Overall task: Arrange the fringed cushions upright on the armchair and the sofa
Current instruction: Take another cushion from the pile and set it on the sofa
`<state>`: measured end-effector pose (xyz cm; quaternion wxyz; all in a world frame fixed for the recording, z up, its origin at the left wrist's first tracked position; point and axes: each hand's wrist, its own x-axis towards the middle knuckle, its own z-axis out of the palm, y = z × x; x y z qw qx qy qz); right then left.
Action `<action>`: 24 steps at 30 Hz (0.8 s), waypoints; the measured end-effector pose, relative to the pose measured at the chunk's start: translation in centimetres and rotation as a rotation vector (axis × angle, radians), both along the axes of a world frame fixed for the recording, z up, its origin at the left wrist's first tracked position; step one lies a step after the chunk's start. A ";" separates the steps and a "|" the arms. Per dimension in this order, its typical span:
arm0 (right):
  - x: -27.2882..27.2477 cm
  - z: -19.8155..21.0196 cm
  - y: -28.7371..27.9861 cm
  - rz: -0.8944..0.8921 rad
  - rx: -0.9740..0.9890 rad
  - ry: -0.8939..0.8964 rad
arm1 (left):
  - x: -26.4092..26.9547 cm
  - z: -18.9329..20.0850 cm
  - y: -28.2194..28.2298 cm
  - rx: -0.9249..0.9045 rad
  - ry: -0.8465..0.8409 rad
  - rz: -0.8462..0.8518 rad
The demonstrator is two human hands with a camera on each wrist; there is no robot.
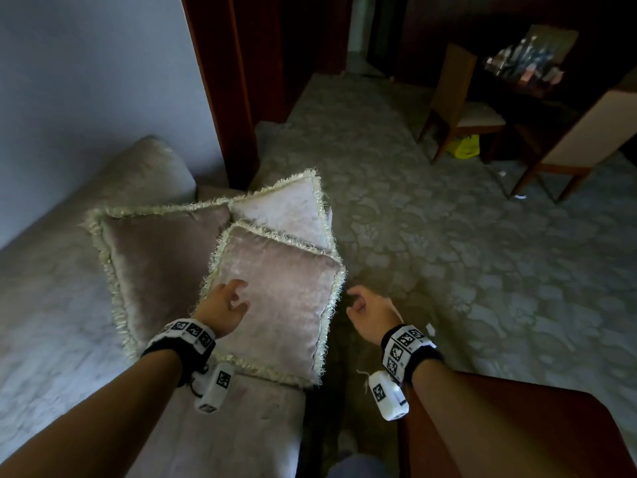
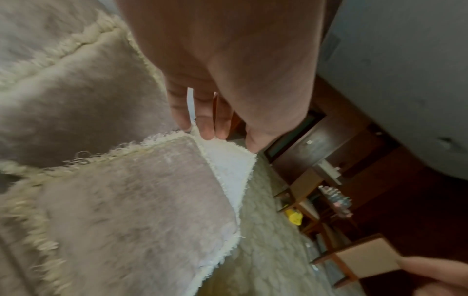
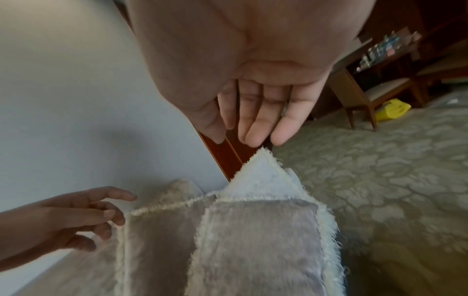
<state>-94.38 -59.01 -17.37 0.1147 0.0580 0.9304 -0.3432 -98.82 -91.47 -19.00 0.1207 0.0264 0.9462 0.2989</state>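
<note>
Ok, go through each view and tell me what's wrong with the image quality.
Head view: dim overall, dark toward the corners and the far furniture, wide-angle bending at the edges; the front cushion is fairly sharp. Left wrist view: smeared by motion blur, worst on the cushion fringe, and the left hand fills the top. Right wrist view: soft and blurred, with the right hand looming large.

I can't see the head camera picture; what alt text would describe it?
Two bare hands, left hand and right hand, reach toward three fringed cushions piled at the end of a pale sofa. Neither holds anything. Patterned carpet and a wooden chair lie beyond.
</note>
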 end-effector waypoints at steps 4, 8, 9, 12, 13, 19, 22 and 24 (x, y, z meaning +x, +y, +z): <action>-7.1 -7.0 0.4 0.038 -0.035 -0.155 | -5.7 -4.8 -1.3 -0.095 -0.158 0.026; -13.6 -13.8 0.3 0.066 -0.084 -0.259 | -10.3 -9.5 -2.1 -0.171 -0.242 0.096; -14.9 -15.4 0.2 0.071 -0.089 -0.276 | -11.4 -10.9 -2.3 -0.203 -0.273 0.095; -18.1 -20.1 0.0 0.105 -0.073 -0.348 | -14.2 -14.8 -2.6 -0.324 -0.353 0.030; -18.9 -21.7 0.0 0.115 -0.074 -0.384 | -15.2 -16.1 -2.5 -0.375 -0.364 -0.023; -21.3 -31.1 -0.5 0.137 -0.098 -0.536 | -22.0 -23.8 -4.5 -0.454 -0.294 -0.140; -21.3 -34.8 -1.5 0.168 -0.138 -0.550 | -23.6 -26.6 -6.0 -0.483 -0.237 -0.163; -20.8 -36.5 -2.5 0.142 -0.167 -0.536 | -23.8 -27.9 -7.0 -0.487 -0.179 -0.168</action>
